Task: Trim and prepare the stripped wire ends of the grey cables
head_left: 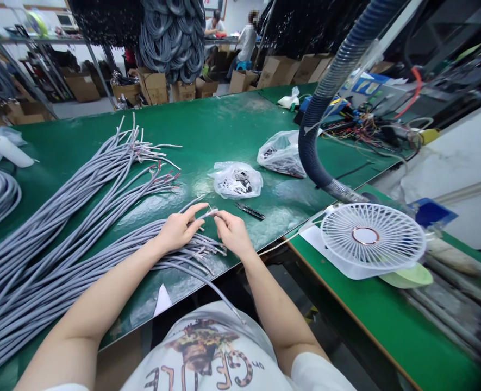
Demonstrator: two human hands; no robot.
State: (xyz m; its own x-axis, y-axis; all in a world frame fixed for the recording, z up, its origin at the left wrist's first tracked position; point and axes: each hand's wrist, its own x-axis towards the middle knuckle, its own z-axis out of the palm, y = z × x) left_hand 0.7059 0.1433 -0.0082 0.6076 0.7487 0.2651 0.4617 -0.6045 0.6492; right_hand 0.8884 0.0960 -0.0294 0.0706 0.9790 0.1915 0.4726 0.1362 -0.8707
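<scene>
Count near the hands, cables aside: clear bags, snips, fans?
clear bags: 2
snips: 1
fan: 1
total: 4

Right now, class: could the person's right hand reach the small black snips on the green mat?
Probably yes: the right hand sits beside the small black snips, with only bare green mat between, though it pinches a grey cable.
</scene>
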